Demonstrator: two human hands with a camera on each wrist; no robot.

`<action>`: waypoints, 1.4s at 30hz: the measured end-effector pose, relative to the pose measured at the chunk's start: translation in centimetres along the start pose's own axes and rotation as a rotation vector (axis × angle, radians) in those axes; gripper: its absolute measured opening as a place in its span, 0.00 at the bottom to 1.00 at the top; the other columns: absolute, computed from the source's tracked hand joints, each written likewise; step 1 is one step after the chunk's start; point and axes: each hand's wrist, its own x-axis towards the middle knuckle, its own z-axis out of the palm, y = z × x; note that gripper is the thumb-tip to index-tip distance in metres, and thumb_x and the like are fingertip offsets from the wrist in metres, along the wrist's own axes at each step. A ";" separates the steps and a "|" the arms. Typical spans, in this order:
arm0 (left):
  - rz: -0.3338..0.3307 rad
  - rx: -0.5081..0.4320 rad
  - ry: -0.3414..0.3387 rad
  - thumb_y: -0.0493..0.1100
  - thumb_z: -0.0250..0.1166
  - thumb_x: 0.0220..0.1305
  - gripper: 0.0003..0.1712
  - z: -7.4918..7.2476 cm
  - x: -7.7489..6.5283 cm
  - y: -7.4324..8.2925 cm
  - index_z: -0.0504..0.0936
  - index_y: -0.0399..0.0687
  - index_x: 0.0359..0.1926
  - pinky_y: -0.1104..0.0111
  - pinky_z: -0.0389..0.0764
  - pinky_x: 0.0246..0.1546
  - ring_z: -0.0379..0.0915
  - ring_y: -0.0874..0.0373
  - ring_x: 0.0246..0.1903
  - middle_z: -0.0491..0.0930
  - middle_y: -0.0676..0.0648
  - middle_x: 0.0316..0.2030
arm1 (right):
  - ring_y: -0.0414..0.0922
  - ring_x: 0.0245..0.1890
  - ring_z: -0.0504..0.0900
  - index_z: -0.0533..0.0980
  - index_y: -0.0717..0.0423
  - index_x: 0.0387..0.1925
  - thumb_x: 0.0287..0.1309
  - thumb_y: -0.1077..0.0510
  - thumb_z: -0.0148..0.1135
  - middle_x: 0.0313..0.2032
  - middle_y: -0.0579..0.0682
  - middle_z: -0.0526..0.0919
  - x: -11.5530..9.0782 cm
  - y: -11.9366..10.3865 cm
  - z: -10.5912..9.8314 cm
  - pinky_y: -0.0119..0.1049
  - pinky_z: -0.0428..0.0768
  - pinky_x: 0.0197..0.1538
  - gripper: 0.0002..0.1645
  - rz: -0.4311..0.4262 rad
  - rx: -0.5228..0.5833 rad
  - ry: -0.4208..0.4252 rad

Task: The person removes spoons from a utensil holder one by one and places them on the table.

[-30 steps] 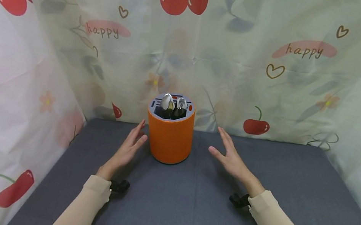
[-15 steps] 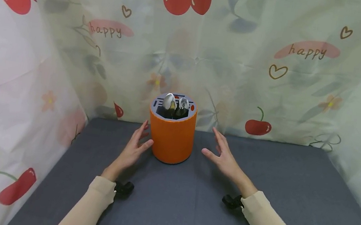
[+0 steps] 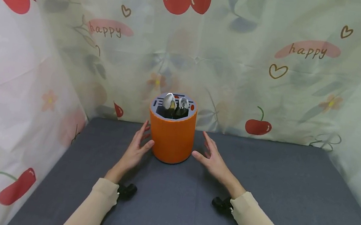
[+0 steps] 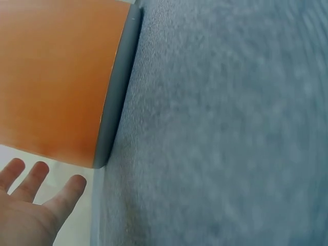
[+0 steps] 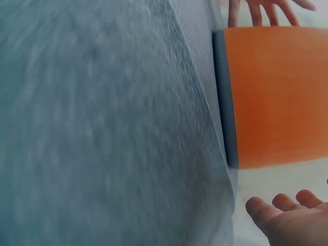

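An orange cylindrical holder (image 3: 171, 142) with a dark base stands upright toward the back of the table. Two shiny spoons (image 3: 169, 101) poke out of the opening in its grey patterned top. Close along its left side is my left hand (image 3: 135, 152), fingers spread and thumb near the orange wall. My right hand (image 3: 214, 164) is at the right side, palm facing the holder, fingers extended and a small gap between. In the right wrist view the fingers of the right hand (image 5: 292, 220) stay apart from the orange wall (image 5: 282, 97), with the left hand's fingers (image 5: 253, 13) at its far side.
Dark grey cloth covers the table (image 3: 166, 210). A printed curtain (image 3: 234, 77) with cherries and "happy" lettering rises behind the table's back edge and along both sides. Each wrist carries a small black camera mount (image 3: 221, 205).
My right hand has moved left, closing in on the holder. The left hand has shifted slightly right, nearer its side. The holder stays standing in place.
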 end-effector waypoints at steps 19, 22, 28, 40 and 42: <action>-0.035 -0.025 0.038 0.44 0.59 0.80 0.46 1.5 0.1 0.2 0.41 0.49 0.85 0.37 0.57 0.73 0.49 0.31 0.77 0.47 0.34 0.79 | 0.59 0.81 0.48 0.42 0.39 0.85 0.72 0.46 0.65 0.82 0.52 0.44 1.3 0.4 3.7 0.61 0.55 0.78 0.54 0.029 0.122 0.039; -0.048 -0.028 0.047 0.45 0.59 0.80 0.46 1.7 0.1 0.2 0.41 0.49 0.85 0.37 0.58 0.73 0.49 0.32 0.77 0.48 0.34 0.79 | 0.59 0.80 0.51 0.43 0.42 0.85 0.73 0.49 0.65 0.82 0.54 0.47 1.5 0.3 4.1 0.62 0.55 0.77 0.52 0.016 0.147 0.067; -0.040 -0.026 0.067 0.45 0.60 0.79 0.47 2.0 0.2 0.2 0.42 0.47 0.85 0.37 0.60 0.72 0.52 0.32 0.76 0.50 0.33 0.78 | 0.59 0.79 0.54 0.46 0.43 0.84 0.72 0.50 0.66 0.80 0.54 0.51 1.8 0.2 4.9 0.62 0.58 0.76 0.52 0.019 0.149 0.138; -0.029 -0.018 0.097 0.46 0.61 0.79 0.47 2.1 1.5 -2.9 0.41 0.51 0.85 0.38 0.62 0.72 0.52 0.34 0.76 0.49 0.34 0.78 | 0.60 0.76 0.60 0.49 0.46 0.84 0.70 0.49 0.68 0.77 0.58 0.56 2.2 -0.3 5.8 0.61 0.63 0.74 0.52 0.039 0.095 0.231; -0.020 -0.024 0.108 0.47 0.61 0.79 0.47 2.1 1.7 -3.8 0.42 0.55 0.85 0.38 0.62 0.71 0.53 0.35 0.76 0.50 0.36 0.78 | 0.60 0.76 0.60 0.49 0.46 0.84 0.70 0.50 0.68 0.77 0.58 0.56 2.2 -0.4 5.9 0.61 0.63 0.74 0.52 0.038 0.097 0.237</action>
